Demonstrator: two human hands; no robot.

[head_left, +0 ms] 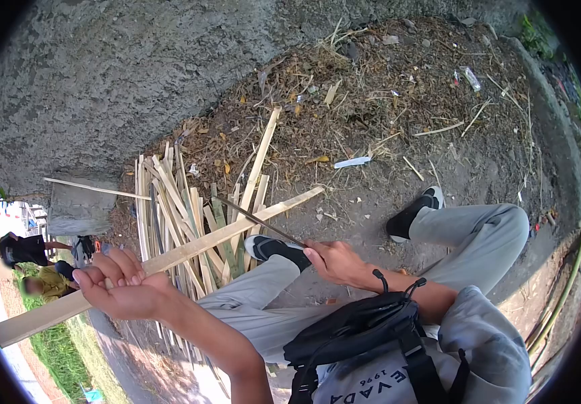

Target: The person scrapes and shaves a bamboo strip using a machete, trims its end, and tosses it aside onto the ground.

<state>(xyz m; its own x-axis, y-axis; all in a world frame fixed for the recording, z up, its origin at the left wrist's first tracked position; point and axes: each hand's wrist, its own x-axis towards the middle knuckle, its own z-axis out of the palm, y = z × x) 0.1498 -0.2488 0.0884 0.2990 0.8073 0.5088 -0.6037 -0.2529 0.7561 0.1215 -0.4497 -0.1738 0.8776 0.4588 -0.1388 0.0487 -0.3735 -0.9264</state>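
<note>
Bamboo strip; above strip pile; 1 shoe beside pile; wall beyond

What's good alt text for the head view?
A person's left hand grips a long pale strip, while the right hand holds a dark blade that crosses it in the picture. A pile of similar strips lies on littered ground. Two people show in the background at left.

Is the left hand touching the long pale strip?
Touching: the head view shows the left hand closed on the long pale strip, which emerges on both sides.
</note>
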